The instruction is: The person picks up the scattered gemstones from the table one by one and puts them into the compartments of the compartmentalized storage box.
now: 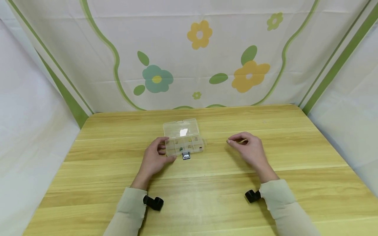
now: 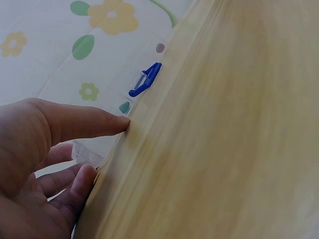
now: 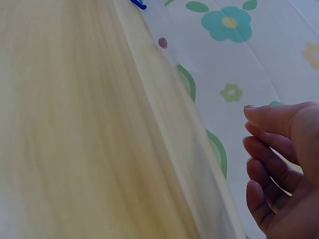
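A clear plastic compartment box (image 1: pixel 183 144) lies on the table with its lid (image 1: pixel 180 128) raised at the back. Its dark blue latch (image 1: pixel 186 155) hangs at the front edge, and shows bright blue in the left wrist view. Small pieces lie in the compartments, among them a green one (image 1: pixel 181 149) and a dark red one (image 1: pixel 200 148). My left hand (image 1: pixel 155 154) grips the box's left end, thumb at the front corner and fingers behind. Right of the box, my right hand (image 1: pixel 249 149) hovers with loosely curved fingers, thumb close to the index finger, nothing visible between them.
The wooden table (image 1: pixel 206 196) carries a tiny pale speck (image 1: pixel 264 122) toward its back right. A flowered white curtain (image 1: pixel 183 59) closes off the back, with white cloth at both sides. Black cameras (image 1: pixel 155 203) sit on both wrists.
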A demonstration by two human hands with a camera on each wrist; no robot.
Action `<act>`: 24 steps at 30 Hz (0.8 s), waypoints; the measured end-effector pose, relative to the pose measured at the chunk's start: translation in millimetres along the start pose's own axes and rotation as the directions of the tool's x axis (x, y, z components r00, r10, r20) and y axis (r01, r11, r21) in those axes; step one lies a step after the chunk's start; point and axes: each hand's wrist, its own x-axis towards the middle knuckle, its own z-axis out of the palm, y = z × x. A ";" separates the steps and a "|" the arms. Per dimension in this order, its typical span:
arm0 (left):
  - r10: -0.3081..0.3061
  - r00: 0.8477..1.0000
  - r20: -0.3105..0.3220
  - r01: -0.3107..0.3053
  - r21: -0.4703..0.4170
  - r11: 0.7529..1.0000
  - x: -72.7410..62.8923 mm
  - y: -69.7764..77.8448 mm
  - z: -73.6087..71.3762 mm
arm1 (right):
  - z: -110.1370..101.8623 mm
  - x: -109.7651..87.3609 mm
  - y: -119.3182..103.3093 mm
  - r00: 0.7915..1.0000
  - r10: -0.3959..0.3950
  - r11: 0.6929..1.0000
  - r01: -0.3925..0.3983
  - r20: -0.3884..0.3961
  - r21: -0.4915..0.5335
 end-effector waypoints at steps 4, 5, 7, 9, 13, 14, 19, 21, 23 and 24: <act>0.004 1.000 0.000 -0.004 0.001 1.000 -0.1 0.1 0.0 | -11.3 -3.0 6.2 0.999 0.035 0.999 -0.035 -0.007 -0.004; 0.004 1.000 0.000 -0.004 0.001 1.000 -0.2 0.2 -0.1 | -14.3 -3.6 8.0 0.999 0.040 0.999 -0.040 -0.011 -0.009; 0.002 1.000 0.000 -0.002 -0.003 1.000 -0.2 0.0 -0.2 | -20.3 -5.4 11.2 0.999 0.044 0.999 -0.044 -0.018 -0.017; 0.002 1.000 0.000 -0.002 -0.004 1.000 -0.1 0.1 0.0 | -26.7 -7.6 14.3 0.998 0.051 0.998 -0.052 -0.026 -0.022; 0.001 1.000 -0.002 -0.001 -0.001 1.000 0.7 -0.5 1.2 | -39.1 -11.7 20.9 0.996 0.086 0.996 -0.087 -0.036 -0.010; 0.003 1.000 -0.002 -0.003 0.001 1.000 0.8 -0.6 1.5 | -41.8 -12.5 22.9 0.995 0.096 0.995 -0.096 -0.040 -0.007; 0.003 1.000 -0.003 -0.003 -0.001 1.000 0.7 -0.1 1.7 | -52.4 -16.0 33.4 0.993 0.108 0.993 -0.110 -0.052 -0.036; 0.002 1.000 -0.001 -0.002 -0.004 1.000 0.5 -0.1 0.9 | -55.9 -16.7 37.0 0.993 0.104 0.992 -0.108 -0.059 -0.062; 0.000 1.000 0.000 0.000 -0.002 1.000 0.5 -0.3 0.5 | -59.0 -16.8 40.1 0.992 0.107 0.991 -0.111 -0.063 -0.071; -0.001 1.000 0.001 0.001 -0.003 1.000 0.5 -0.5 0.1 | -60.5 -16.8 41.7 0.992 0.109 0.991 -0.114 -0.068 -0.076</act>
